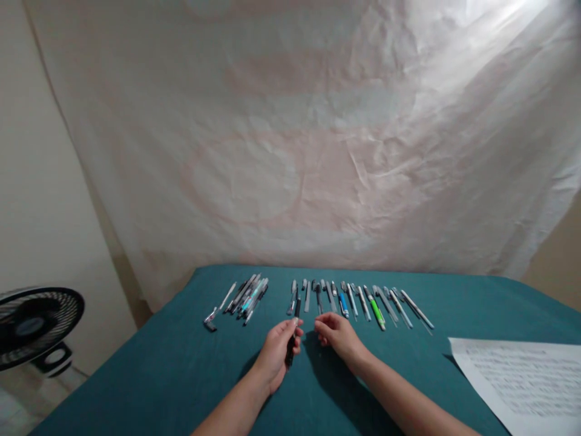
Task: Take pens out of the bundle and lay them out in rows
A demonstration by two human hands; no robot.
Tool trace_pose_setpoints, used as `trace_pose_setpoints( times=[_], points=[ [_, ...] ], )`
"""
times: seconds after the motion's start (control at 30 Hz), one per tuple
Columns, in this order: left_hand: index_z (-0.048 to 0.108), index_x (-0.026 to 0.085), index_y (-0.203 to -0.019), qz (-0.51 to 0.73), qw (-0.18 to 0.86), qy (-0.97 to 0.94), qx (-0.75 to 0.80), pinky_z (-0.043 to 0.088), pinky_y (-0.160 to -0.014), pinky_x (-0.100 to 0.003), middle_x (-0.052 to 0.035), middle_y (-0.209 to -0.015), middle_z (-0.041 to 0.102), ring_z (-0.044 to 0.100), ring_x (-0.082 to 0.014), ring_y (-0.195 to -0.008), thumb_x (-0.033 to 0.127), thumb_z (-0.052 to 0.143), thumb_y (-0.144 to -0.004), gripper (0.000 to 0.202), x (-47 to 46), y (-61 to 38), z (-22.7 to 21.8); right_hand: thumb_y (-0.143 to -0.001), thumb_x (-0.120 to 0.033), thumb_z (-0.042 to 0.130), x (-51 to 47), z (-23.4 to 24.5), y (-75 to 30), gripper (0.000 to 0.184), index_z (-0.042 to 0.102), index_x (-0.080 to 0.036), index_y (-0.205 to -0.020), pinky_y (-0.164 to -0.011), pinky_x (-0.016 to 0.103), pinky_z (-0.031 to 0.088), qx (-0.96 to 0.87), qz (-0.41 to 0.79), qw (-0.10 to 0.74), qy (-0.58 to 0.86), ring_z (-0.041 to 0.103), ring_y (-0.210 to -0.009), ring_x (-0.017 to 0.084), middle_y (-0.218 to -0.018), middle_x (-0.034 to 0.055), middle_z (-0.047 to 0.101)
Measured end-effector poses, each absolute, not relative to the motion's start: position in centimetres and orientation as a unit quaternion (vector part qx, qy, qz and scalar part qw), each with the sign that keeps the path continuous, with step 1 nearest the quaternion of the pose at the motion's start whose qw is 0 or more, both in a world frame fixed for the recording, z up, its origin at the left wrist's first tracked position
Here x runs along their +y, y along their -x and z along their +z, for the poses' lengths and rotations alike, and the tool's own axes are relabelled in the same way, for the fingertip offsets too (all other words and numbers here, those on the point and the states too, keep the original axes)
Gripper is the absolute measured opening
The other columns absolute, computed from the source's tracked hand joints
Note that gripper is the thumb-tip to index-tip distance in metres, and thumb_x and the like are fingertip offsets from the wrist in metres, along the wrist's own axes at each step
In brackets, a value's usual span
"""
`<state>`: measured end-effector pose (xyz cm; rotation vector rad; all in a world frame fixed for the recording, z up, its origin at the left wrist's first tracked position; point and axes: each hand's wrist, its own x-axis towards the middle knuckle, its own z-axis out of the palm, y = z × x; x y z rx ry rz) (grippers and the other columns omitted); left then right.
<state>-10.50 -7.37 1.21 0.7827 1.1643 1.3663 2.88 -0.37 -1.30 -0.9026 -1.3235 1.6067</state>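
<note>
1. Head view; black pen (290, 351): in the left hand (276, 350), fingers wrapped around the barrel, thumb pressed against its side. Held tilted, far end pointing away, a grip that seems meant to steady the barrel and leave that end exposed.
2. Right hand (339, 338): just right of the left fingers; its own fingers curled, thumb and index tips close. Whether they pinch something thin, cannot tell.
3. Row of pens (364, 303): beyond the right fingers, extending to their right; laid side by side, probably so each stays separate. Includes 1 green pen (377, 312) and 1 blue pen (344, 306).
4. Pile of pens (247, 295): beyond and left of the left fingers; bunched and overlapping, apparently grouped apart from the row.
5. Paper (526, 378): well right of the right fingers, on the table (181, 375); lines of writing, too blurred to read.
6. Brands, labels: none legible on any pen.
</note>
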Motion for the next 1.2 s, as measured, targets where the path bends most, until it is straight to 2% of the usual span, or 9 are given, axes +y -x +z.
trace_pose_setpoints(
  times=[0.13,0.33,0.67,0.83,1.0,1.2],
  points=[
    [0.052,0.014,-0.078,0.595,0.506,-0.338,0.525,0.027,-0.044,-0.016,0.0027,-0.065,0.048,0.040,-0.0030,-0.050,0.045,0.056,-0.066,0.034,-7.3,11.9,0.6,-0.060,-0.033,0.065,-1.1,-0.6,0.3,0.022,0.056,-0.016,-0.069,-0.046,0.022,0.039,-0.496,0.670,0.427,0.349,0.050,-0.050,0.010,-0.057,-0.0015,0.055],
    [0.051,0.014,-0.081,0.571,0.487,-0.375,0.544,0.019,-0.040,-0.017,0.0056,-0.059,0.044,0.032,-0.0025,-0.045,0.043,0.059,-0.064,0.035,-7.7,13.2,-0.7,-0.056,-0.031,0.069,-1.6,-1.3,3.0,0.023,0.056,-0.015,-0.068,-0.049,0.021,0.041,-0.441,0.701,0.444,0.341,0.052,-0.054,0.010,-0.061,-0.0005,0.057],
    [0.049,0.013,-0.074,0.541,0.472,-0.411,0.561,0.019,-0.039,-0.017,0.0080,-0.049,0.037,0.028,-0.0028,-0.040,0.044,0.054,-0.067,0.032,-7.0,14.0,-1.8,-0.061,-0.033,0.064,-1.9,-1.7,3.0,0.024,0.056,-0.013,-0.073,-0.048,0.020,0.038,-0.503,0.674,0.439,0.315,0.053,-0.053,0.010,-0.060,-0.0001,0.059],
    [0.046,0.016,-0.071,0.541,0.460,-0.428,0.560,0.021,-0.039,-0.016,0.0082,-0.048,0.038,0.031,-0.0033,-0.040,0.043,0.051,-0.070,0.027,-7.3,13.8,-1.7,-0.062,-0.035,0.063,-1.7,-2.2,3.2,0.026,0.056,-0.013,-0.073,-0.048,0.021,0.039,-0.504,0.663,0.450,0.323,0.053,-0.050,0.011,-0.059,0.0002,0.059],
    [0.044,0.017,-0.072,0.538,0.454,-0.433,0.563,0.022,-0.038,-0.015,0.0046,-0.059,0.048,0.034,-0.0029,-0.041,0.043,0.048,-0.072,0.026,-7.4,13.7,-1.4,-0.062,-0.036,0.063,-1.1,-2.6,3.0,0.028,0.056,-0.013,-0.077,-0.050,0.021,0.042,-0.479,0.648,0.474,0.356,0.052,-0.055,0.011,-0.067,0.0014,0.059],
    [0.044,0.016,-0.075,0.545,0.443,-0.420,0.575,0.023,-0.038,-0.015,0.0029,-0.062,0.049,0.036,-0.0033,-0.043,0.044,0.044,-0.074,0.027,-7.3,13.8,-1.7,-0.066,-0.032,0.060,-1.5,-2.3,3.0,0.025,0.055,-0.014,-0.082,-0.048,0.020,0.040,-0.529,0.655,0.439,0.313,0.049,-0.051,0.008,-0.064,-0.0013,0.056]
  ],
)
